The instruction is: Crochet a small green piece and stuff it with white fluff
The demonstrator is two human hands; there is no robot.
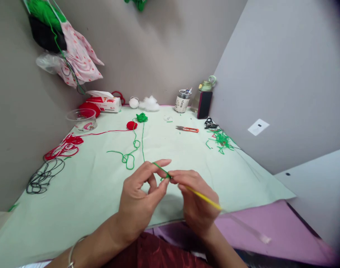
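Left hand (pixel 139 195) has green yarn (pixel 162 171) pinched, right hand (pixel 199 197) grips a yellow crochet hook (pixel 205 198) slanting from the yarn toward near right.

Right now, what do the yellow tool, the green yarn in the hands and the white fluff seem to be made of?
Yellow tool: probably plastic or coated metal; evenly coloured, looks smooth.
Green yarn: likely textile fibre, matte; a thin, flexible strand; cotton or acrylic, unclear.
White fluff: apparently loose fibre stuffing, matte, with ragged, cloud-like edges.
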